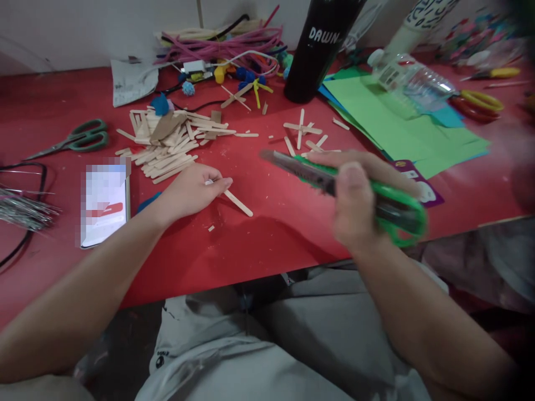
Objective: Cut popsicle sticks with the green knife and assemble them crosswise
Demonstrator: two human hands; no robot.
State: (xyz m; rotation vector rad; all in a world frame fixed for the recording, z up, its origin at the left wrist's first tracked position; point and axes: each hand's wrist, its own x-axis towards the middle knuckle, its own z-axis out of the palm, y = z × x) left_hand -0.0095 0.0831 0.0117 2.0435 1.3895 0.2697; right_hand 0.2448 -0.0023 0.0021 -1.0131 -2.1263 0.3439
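Observation:
My left hand (pixel 194 186) rests on the red table, thumb and fingers closed on a wooden craft stick (pixel 239 203). The stick's free end points right and toward me, and its other end is hidden in my fingers. Raised above the table on the right, my right hand (pixel 355 195) is wrapped round a green-handled utility knife (pixel 315 175). Its tip points left, apart from the stick, and motion blurs it a little. A small wood offcut (pixel 211 228) lies just below my left hand. Behind that hand is a pile of craft sticks (pixel 167 161).
Crossed sticks (pixel 301 129) lie beyond the knife. Green-handled scissors (pixel 86 138) and a phone (pixel 104 206) are at left. A black bottle (pixel 315 50), green paper sheets (pixel 368 106) and a plastic bottle (pixel 418 83) stand or lie at back right. Pink pipe cleaners (pixel 225 47) sit against the wall.

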